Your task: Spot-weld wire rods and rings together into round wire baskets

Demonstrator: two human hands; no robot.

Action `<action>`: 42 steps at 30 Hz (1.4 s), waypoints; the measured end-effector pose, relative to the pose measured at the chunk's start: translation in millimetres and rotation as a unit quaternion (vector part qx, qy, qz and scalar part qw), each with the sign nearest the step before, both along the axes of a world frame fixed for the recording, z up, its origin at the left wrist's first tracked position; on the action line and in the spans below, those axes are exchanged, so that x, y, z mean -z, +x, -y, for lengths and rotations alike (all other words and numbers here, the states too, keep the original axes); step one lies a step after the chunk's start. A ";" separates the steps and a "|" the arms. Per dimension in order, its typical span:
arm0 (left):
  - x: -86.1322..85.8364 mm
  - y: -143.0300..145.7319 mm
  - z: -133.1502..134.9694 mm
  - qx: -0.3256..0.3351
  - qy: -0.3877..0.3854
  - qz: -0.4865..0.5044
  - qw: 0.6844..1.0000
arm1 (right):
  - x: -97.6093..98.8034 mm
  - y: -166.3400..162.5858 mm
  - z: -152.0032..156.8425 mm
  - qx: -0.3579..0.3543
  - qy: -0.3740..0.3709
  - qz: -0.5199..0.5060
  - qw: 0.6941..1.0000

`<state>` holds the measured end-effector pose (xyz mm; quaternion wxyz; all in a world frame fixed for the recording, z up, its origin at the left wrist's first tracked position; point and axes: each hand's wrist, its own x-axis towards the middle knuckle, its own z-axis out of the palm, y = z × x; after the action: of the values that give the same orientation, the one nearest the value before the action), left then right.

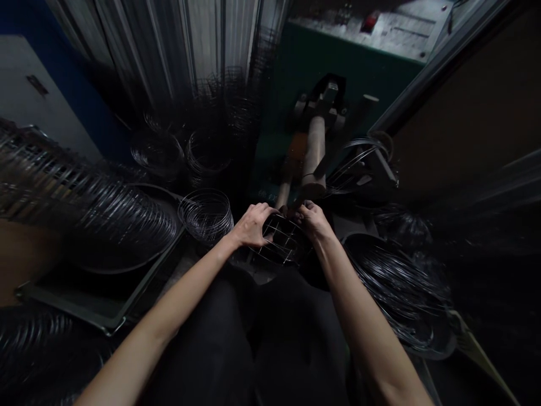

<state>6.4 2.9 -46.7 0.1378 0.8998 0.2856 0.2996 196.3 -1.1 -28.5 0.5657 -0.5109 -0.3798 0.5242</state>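
A round wire grid [284, 243] with crossing wires lies between my hands, just above my lap. My left hand [253, 224] is curled around its left side, thumb below and fingers along the far rim. My right hand [311, 219] is closed at the far right of the grid, fingertips pinched together; what they pinch is too dark to make out. Both hands are right below the thick rod [315, 149] of a green machine [274, 135], close to its lower copper-coloured arm [284, 193].
Wire rings [207, 211] are stacked left of my hands. A long row of wire rings [127, 208] leans on a dark tray [169, 248] at far left. On the right, a round pan [439, 352] holds loose wire hoops [393, 282]. A red button [369, 22] tops the machine.
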 end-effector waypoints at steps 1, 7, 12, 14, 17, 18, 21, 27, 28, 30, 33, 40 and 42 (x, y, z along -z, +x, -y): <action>-0.3 0.2 -1.3 0.002 0.001 -0.001 1.000 | 0.8 0.2 -1.2 0.001 0.000 -0.001 1.000; -1.4 2.0 -6.1 0.002 0.007 -0.002 1.000 | 5.1 5.1 -6.1 0.008 0.010 0.025 1.000; -2.0 1.2 -6.4 0.003 0.008 -0.013 1.000 | 7.2 2.6 -5.6 0.020 -0.005 0.030 0.999; -3.0 0.9 -6.4 0.008 0.006 -0.015 1.000 | 7.4 -0.3 -4.4 0.037 -0.019 0.022 0.999; -4.7 0.7 -6.5 0.001 0.001 -0.019 1.000 | 4.3 -3.3 -3.9 0.072 -0.026 0.016 0.997; -4.8 0.3 -6.3 0.000 -0.002 -0.020 1.000 | 1.8 -3.6 -4.1 0.086 -0.025 0.017 0.996; -3.2 -3.1 -4.6 0.000 -0.006 -0.018 1.000 | -10.1 -2.6 -4.1 0.133 -0.040 -0.008 0.990; 2.1 -13.3 -1.3 -0.008 -0.016 0.009 1.000 | -29.5 4.4 4.3 0.042 -0.113 -0.031 0.992; 2.2 -14.1 -1.5 -0.009 -0.022 0.016 1.000 | -29.6 4.9 6.3 0.027 -0.107 -0.024 0.994; 2.7 -14.9 -2.8 -0.008 -0.036 0.029 0.999 | -27.5 4.2 9.9 0.015 -0.082 -0.016 0.996; 5.0 -15.4 -5.7 -0.019 -0.052 0.046 0.997 | -21.2 -0.2 12.1 0.033 -0.048 -0.003 0.998; 12.3 -15.3 -6.4 -0.027 -0.054 0.061 0.996 | -11.4 -5.0 8.2 0.051 -0.029 -0.024 0.998; 13.0 -15.0 -5.9 -0.032 -0.058 0.064 0.996 | -10.9 -5.6 7.1 0.056 -0.021 -0.034 0.998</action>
<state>-8.6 8.7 -59.8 0.1978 0.8599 0.3214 0.3436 190.7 -8.2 -17.5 0.5958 -0.5249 -0.3203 0.5166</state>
